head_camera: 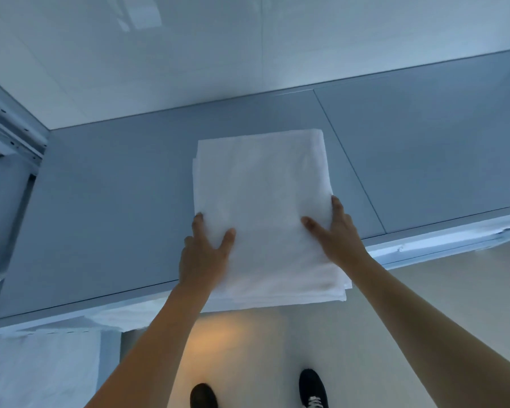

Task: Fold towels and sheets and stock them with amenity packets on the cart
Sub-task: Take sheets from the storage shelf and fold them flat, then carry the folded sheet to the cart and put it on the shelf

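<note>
A folded white sheet (262, 213), or possibly a thin towel, lies flat on the grey worktop (109, 207), its near end overhanging the front edge toward the person. The left hand (203, 251) holds the near left side, thumb on top and the fingers (198, 222) wrapped down the left edge. The right hand (337, 234) mirrors it on the right, thumb spread across the top and fingers curled at the right edge. Both hands are clamped lightly on the cloth, not lying flat on it.

It looks soft and limp, several layers thick, with the layer edges stepped slightly at the near right corner (343, 293). I would judge it light, but prone to sagging and sliding apart if lifted by one side only. The safest hold seems to be the present one, both long sides pinched through all layers, or palms slid underneath to carry it level. More white linen (39, 369) hangs low on the left, below the worktop. Dark shoes (312, 388) show on the pale floor.
</note>
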### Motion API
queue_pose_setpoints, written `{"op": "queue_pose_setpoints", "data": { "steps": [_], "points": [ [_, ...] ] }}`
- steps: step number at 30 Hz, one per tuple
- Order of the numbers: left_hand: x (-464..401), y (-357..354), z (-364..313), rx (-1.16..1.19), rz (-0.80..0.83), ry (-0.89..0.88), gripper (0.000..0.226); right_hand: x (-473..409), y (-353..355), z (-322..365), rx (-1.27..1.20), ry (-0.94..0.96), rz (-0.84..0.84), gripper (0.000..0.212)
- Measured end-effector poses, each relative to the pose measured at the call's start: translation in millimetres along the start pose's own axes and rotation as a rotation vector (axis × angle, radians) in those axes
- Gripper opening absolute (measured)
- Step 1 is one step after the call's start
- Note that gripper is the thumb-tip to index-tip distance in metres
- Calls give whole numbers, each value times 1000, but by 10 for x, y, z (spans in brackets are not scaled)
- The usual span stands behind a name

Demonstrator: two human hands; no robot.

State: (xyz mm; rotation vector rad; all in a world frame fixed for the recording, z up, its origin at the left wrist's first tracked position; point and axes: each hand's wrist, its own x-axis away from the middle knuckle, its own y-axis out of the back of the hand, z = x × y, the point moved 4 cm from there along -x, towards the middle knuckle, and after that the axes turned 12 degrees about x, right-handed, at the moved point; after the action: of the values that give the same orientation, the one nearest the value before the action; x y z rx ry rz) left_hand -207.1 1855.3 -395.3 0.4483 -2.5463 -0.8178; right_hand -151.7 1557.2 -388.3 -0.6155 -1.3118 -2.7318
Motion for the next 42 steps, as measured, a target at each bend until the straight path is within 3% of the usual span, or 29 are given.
{"op": "queue_pose_setpoints", "data": {
  "steps": [2, 5, 10, 18, 21, 25, 31, 36, 42],
  "points": [
    [-89, -30, -87, 121, 1, 12, 83, -90, 129, -81, -33, -49, 44, 108],
    [-253, -9, -146, 250, -24, 97, 100, -195, 214, -59, -17, -66, 98, 120],
    [-534, 27, -206, 177, 46, 168, 126, -265, 133, 111, -118, -111, 105, 126],
    [-607, 60, -98, 370, 301, 312, 89, -104, 100, 28, -308, -144, 72, 117],
    [-438, 55, -142, 346, 203, 203, 80, 173, 68, -76, -340, -167, 16, 114],
    [-61, -14, -244, 260, 156, 40, 91, 675, 107, -295, -343, -196, -103, 106],
    [622, -394, -638, 200, 320, -129, 74, 1569, 515, -847, -349, -330, -307, 105],
    [1268, -784, -1156, 146, 504, -270, 78, 2496, 917, -1384, -381, -471, -533, 115],
    [2210, -1334, -1774, 58, 714, -453, 82, 3582, 1185, -2010, -522, -607, -774, 102]
  ]
}}
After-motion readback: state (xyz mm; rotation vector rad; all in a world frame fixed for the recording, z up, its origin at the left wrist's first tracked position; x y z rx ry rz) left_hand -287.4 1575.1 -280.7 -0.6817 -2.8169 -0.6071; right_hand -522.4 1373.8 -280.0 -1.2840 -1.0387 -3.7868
